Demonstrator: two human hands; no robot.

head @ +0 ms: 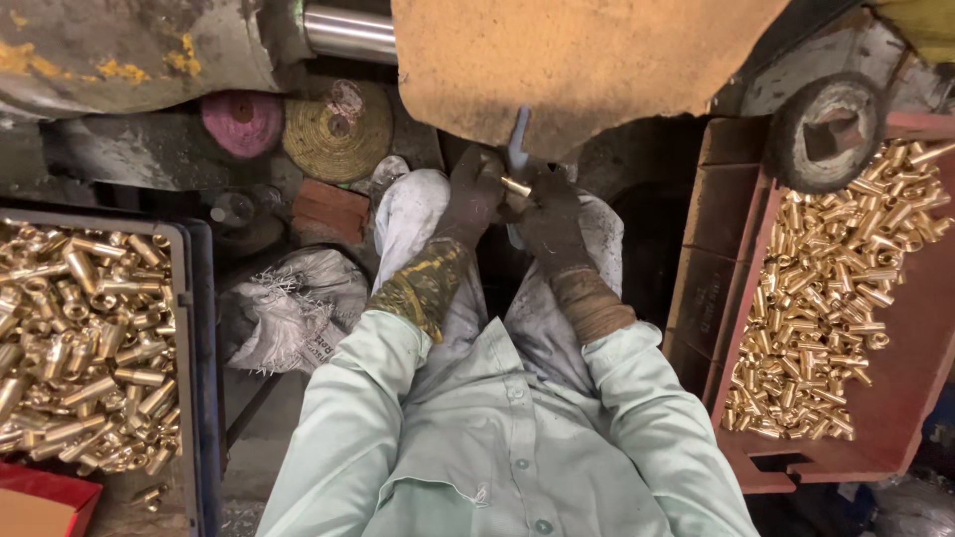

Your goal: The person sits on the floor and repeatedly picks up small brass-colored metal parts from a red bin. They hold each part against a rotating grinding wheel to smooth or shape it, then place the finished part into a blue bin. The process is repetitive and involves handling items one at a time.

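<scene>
Sleeves of a pale green shirt fill the near field, both forearms reaching away over the person's lap. Left hand (pixel 473 199) and right hand (pixel 550 214), each in a dark, grimy glove, meet just beyond the knees; between their fingertips sits a small brass fitting (pixel 515 186), a short tube lying crosswise, with both hands closed on it, one at each end. A thin blue rod (pixel 518 134) rises from the same spot towards the large tan buffing wheel (pixel 577 55) above; how the rod is held cannot be told. Judged by its look, the fitting is rigid, dense for its size, smooth and polished, hence apt to slip in gloves; a pinch across the two ends, as shown, leaves the barrel bare. Near left, a dark crate (pixel 194 328) holds a heap of like brass pieces; right, a red tray (pixel 895 398) holds another heap, well apart from the hands. A white woven sack (pixel 288 308) lies on the floor between crate and lap. Far left, a pink wheel (pixel 242 121) and a yellowish fibre wheel (pixel 336 131) lie side by side.
</scene>
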